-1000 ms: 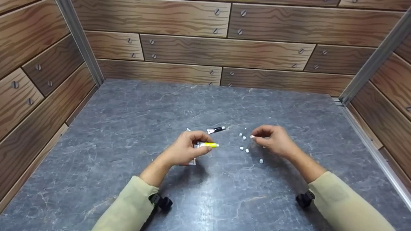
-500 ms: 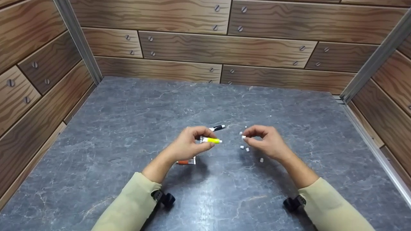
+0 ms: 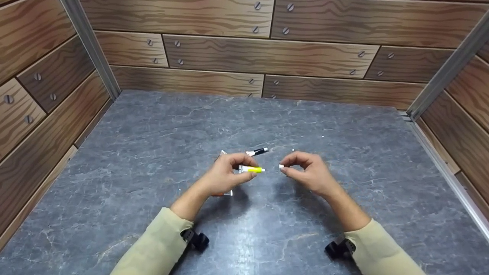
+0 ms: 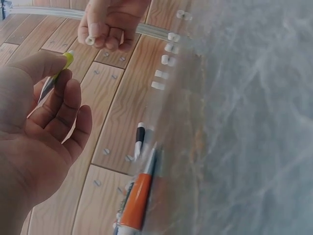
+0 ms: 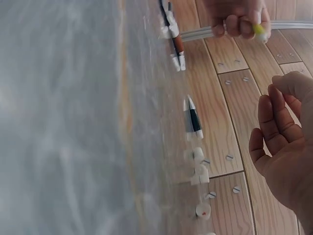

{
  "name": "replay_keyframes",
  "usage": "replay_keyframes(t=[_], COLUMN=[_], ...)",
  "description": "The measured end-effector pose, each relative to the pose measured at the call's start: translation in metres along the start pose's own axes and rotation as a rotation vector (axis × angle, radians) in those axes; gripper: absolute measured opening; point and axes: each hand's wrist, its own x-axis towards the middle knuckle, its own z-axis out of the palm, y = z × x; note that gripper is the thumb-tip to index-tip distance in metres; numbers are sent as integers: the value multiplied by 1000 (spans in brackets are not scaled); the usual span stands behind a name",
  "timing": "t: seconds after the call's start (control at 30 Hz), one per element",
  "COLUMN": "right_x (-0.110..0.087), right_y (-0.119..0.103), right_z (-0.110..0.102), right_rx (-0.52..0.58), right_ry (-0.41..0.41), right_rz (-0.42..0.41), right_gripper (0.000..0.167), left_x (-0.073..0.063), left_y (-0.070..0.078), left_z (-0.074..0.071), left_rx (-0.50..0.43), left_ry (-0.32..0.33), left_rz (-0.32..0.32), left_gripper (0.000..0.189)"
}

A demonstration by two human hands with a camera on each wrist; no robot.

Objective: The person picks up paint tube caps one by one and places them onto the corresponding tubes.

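Observation:
My left hand (image 3: 225, 175) pinches a small paint tube (image 3: 253, 169) with a yellow band between thumb and fingers. Its narrow white nozzle points right, uncapped. Facing it across a short gap, my right hand (image 3: 311, 173) holds a small white screw cap (image 3: 281, 166) at its fingertips. The cap's hollow end shows in the left wrist view. Both hands are raised above the table. Beyond them lies a small black-and-white tube (image 3: 258, 151). An orange tube (image 4: 136, 200) lies under my left hand, largely hidden in the head view.
Several loose white caps (image 4: 167, 59) lie on the grey marbled table (image 3: 172, 126), hidden behind my right hand in the head view. Another tube lies beside the orange one. Wood-patterned walls (image 3: 214, 57) with metal corner posts enclose the table on three sides.
My right hand has moved left with the white cap, from over the loose caps to near the yellow tube's nozzle. The left hand has shifted slightly right with the tube.

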Motion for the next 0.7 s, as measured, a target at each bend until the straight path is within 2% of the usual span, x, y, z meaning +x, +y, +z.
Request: replay_keyframes(t=[0.4,0.7], right_x=[-6,-7], right_y=[-3,-2], right_z=[7,13], right_rx=[16,30], right_ry=[-43,-29], right_rz=[-38,-39], right_gripper=[10,9], left_x=[-1,2], left_y=[-4,-4], left_z=[8,10], left_rx=[11,18], left_ry=[-14,-7], left_rz=[-2,-1], left_gripper=[15,16])
